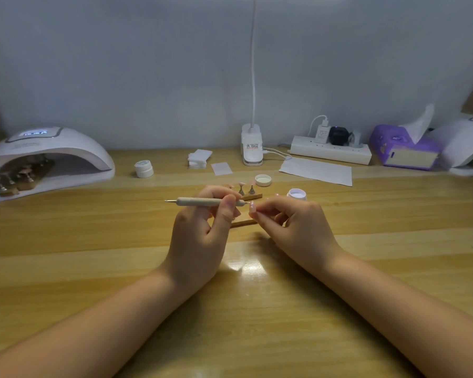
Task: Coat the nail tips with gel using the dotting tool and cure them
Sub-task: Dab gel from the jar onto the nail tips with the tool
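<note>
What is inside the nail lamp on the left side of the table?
Inside the left nail lamp, wooden strips carry small metal stands with nail tips on top. The lamp's display is lit. How many stands there are is unclear, since the dome covers the back of the opening.

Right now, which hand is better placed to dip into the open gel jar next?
Probably the left hand: it already grips the dotting tool. The open gel jar sits nearer the right hand, but that one pinches the nail tip.
</note>
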`<state>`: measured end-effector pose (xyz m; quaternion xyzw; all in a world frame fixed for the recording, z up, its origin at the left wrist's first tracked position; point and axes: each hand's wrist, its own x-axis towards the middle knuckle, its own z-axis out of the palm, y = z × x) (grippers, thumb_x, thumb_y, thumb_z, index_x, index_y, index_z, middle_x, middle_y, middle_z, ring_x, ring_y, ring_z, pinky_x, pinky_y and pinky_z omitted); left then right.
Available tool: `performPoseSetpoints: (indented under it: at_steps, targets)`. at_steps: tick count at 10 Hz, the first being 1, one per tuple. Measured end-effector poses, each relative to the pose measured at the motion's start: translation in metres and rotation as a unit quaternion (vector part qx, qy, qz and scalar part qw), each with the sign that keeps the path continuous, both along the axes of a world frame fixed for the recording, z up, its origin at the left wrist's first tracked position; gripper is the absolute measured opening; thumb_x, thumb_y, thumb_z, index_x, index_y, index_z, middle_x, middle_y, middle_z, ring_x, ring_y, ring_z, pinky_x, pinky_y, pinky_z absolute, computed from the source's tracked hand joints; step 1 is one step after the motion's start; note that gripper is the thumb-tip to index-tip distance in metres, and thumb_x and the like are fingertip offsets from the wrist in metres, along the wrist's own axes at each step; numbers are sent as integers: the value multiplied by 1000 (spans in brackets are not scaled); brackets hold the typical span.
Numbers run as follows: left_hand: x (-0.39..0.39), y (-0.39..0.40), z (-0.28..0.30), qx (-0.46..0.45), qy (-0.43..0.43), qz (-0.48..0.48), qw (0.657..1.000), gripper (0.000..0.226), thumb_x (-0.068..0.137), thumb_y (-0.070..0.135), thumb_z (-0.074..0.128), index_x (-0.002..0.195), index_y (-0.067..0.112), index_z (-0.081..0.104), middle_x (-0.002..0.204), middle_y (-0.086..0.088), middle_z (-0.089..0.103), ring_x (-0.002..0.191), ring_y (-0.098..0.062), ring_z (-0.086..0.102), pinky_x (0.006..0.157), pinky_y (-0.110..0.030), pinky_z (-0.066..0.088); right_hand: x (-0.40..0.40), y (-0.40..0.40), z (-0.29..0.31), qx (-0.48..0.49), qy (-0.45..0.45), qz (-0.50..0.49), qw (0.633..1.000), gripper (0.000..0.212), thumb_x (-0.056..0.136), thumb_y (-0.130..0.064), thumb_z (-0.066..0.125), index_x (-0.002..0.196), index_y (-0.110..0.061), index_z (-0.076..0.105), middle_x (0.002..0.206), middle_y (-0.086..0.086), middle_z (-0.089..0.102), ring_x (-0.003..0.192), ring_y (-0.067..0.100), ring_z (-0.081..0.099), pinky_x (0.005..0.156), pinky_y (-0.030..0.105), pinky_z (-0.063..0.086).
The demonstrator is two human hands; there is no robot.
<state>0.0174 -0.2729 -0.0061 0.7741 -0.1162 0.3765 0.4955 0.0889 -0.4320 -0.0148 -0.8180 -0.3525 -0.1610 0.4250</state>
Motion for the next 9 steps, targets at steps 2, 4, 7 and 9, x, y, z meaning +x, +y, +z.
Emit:
performPoseSetpoints:
  at_steps: [2,4,7,9]
  targets:
    - [1,1,1,-11,-17,1,1000,11,96,22,49,95,26,59,85,6,67,77,-8,65,65,-11,47,0,0,0,9,-2,-8,1000,17,88,-29,66,95,-17,74,84,-9,72,69,11,66,65,38,55]
    - [0,0,-1,-12,0,-28,1000,17,94,30,48,93,19,62,86,6,65,75,-9,66,68,-19,52,0,0,0,13,1,-9,1000,15,88,-27,68,96,-16,74,84,-8,72,68,11,65,65,38,55]
    - [-1,-1,0,3,6,-23,1000,10,95,24,51,92,22,60,84,4,65,75,-8,67,68,-18,53,0,0,0,12,2,-8,1000,14,87,-27,69,96,-18,74,84,-9,72,67,10,65,64,38,55]
    - [-2,-1,0,6,5,-18,1000,11,95,20,50,92,21,61,84,3,65,75,-9,66,68,-20,53,0,0,0,9,-1,-6,1000,16,87,-28,68,97,-17,74,85,-7,72,69,12,65,65,39,55]
